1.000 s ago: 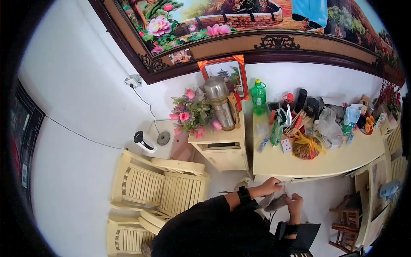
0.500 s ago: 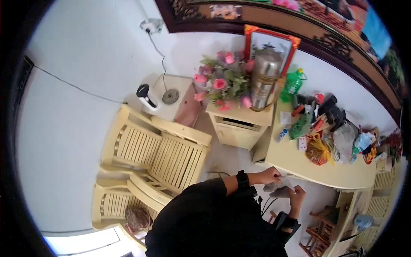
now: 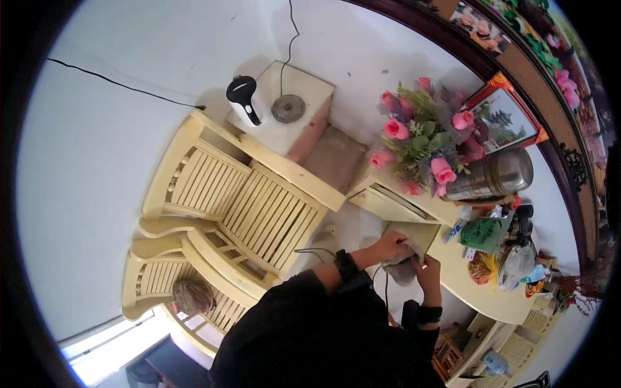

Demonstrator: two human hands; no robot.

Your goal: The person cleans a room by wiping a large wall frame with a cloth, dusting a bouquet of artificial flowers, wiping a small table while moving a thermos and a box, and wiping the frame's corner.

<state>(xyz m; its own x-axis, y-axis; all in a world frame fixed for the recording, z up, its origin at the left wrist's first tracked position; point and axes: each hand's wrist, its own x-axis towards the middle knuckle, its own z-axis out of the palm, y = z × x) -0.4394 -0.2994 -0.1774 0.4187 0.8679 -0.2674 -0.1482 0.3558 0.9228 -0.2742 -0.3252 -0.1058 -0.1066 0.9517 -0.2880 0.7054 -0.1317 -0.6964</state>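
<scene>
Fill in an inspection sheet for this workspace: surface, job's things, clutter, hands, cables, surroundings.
Surface: pale table, bare along its near edge, crowded toward the wall.
Job's things: greyish plastic bag held between the hands; contents unclear.
Clutter: green package, yellow-topped bag and whitish bag close together on the table.
Hands: left hand and right hand both grip the plastic bag.
Cables: black wall cord runs down to a round grey disc; another dark cord crosses the left wall.
Surroundings: slatted chair, pink flowers, steel flask, kettle.
</scene>
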